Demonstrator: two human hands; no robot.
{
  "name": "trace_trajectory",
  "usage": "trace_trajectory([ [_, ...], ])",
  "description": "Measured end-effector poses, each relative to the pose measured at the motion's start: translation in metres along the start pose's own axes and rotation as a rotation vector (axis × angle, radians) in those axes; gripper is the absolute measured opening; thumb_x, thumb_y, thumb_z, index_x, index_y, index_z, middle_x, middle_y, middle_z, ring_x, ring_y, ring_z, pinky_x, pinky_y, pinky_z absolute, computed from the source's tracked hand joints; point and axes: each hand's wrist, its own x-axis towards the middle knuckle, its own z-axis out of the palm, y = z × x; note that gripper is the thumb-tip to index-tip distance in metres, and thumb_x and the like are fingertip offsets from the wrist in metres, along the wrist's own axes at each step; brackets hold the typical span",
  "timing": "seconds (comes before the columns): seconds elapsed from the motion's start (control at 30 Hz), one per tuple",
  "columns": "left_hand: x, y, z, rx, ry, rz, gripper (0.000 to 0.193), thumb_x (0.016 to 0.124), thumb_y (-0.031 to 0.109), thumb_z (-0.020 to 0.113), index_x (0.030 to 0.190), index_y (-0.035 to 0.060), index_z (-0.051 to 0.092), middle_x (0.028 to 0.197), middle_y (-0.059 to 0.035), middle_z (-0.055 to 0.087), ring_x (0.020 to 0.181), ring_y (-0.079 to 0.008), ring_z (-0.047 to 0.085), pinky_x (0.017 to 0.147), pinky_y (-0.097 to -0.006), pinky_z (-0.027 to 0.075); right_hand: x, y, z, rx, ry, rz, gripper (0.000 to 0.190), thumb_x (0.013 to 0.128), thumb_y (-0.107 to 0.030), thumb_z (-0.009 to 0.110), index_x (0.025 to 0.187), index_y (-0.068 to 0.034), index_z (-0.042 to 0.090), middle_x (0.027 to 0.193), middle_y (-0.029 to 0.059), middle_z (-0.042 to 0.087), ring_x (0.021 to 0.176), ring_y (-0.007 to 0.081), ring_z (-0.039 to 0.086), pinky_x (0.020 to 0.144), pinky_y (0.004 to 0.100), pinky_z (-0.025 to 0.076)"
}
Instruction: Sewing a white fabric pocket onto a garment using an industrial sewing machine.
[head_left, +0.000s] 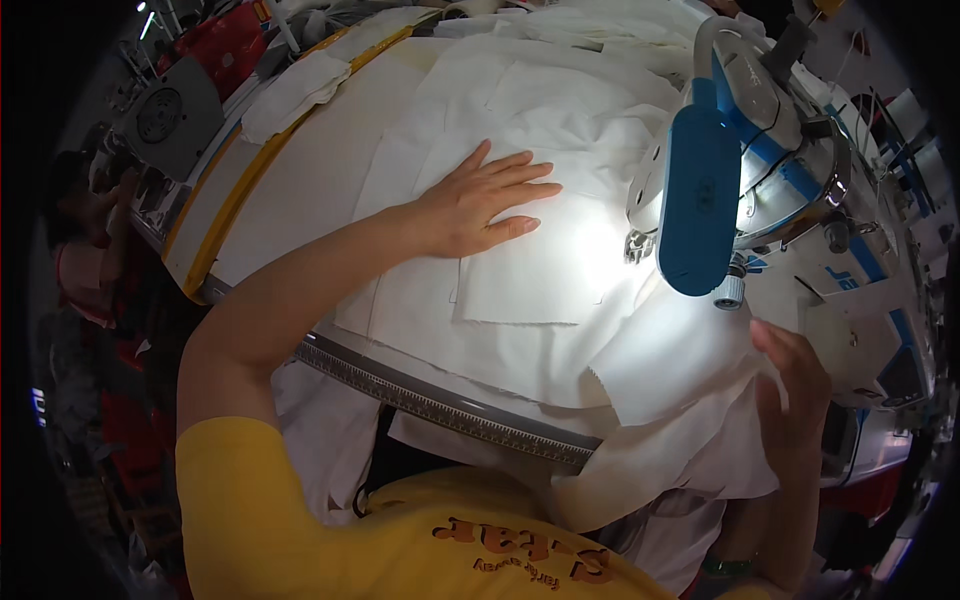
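Observation:
My left hand (487, 202) lies palm down on a white fabric piece (517, 296), its fingers spread and pointing right. Under that piece are more layers of white fabric (412, 315). To the right stands a white and blue sewing machine (810, 195); its lamp-lit needle area is partly hidden by a blue oval cover (697, 202). My right hand (799, 382) is raised right of the machine's front, thumb and fingers apart, beside a draped white cloth (675, 375). That cloth hangs over the table edge towards my lap.
A printed measuring scale (450, 420) runs along the table's front edge. Folded white cloth (292, 94) rests at the left by yellow edging strips (240, 199). More white fabric (570, 30) is heaped at the back. Another person (90, 240) is at the far left.

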Motion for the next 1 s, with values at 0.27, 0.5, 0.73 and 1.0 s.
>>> trace_trajectory([
  [0.27, -0.009, 0.014, 0.012, -0.007, 0.059, -0.051, 0.05, 0.099, 0.042, 0.042, 0.143, 0.0185, 0.04, 0.151, -0.009, 0.032, 0.143, -0.0292, 0.023, 0.115, -0.0585, 0.009, -0.055, 0.021, 0.035, -0.245, -0.196, 0.062, 0.019, 0.062, 0.009, 0.061, 0.076, -0.004, 0.055, 0.086, 0.0115, 0.054, 0.083, 0.0325, 0.053, 0.072, 0.0425, 0.043],
  [0.5, -0.016, 0.021, 0.01, -0.006, 0.107, -0.106, 0.049, 0.098, 0.04, 0.045, 0.14, 0.0153, 0.045, 0.149, -0.0123, 0.035, 0.141, -0.0322, 0.025, 0.112, -0.0619, 0.012, -0.041, 0.029, -0.006, -0.3, -0.041, 0.167, 0.019, 0.077, 0.006, 0.05, 0.092, -0.001, 0.059, 0.096, 0.0136, 0.061, 0.092, 0.0349, 0.059, 0.084, 0.0416, 0.047],
  [0.73, -0.02, 0.017, 0.0, -0.063, 0.053, -0.067, 0.045, 0.098, 0.033, 0.047, 0.139, 0.0145, 0.046, 0.15, -0.0118, 0.034, 0.142, -0.0328, 0.024, 0.113, -0.0589, 0.013, 0.003, -0.043, 0.073, 0.062, -0.164, -0.029, 0.043, 0.083, -0.005, 0.055, 0.126, -0.005, 0.053, 0.128, 0.0152, 0.056, 0.121, 0.0347, 0.052, 0.106, 0.0534, 0.032],
  [1.0, -0.03, 0.04, -0.029, -0.062, 0.05, -0.03, 0.045, 0.092, 0.018, 0.054, 0.135, 0.0124, 0.049, 0.146, -0.0116, 0.04, 0.139, -0.03, 0.031, 0.115, -0.0519, 0.019, -0.009, -0.02, 0.084, -0.139, -0.257, -0.119, 0.038, 0.082, -0.021, 0.065, 0.117, -0.006, 0.061, 0.121, 0.0136, 0.059, 0.117, 0.0296, 0.054, 0.109, 0.0571, 0.025],
])
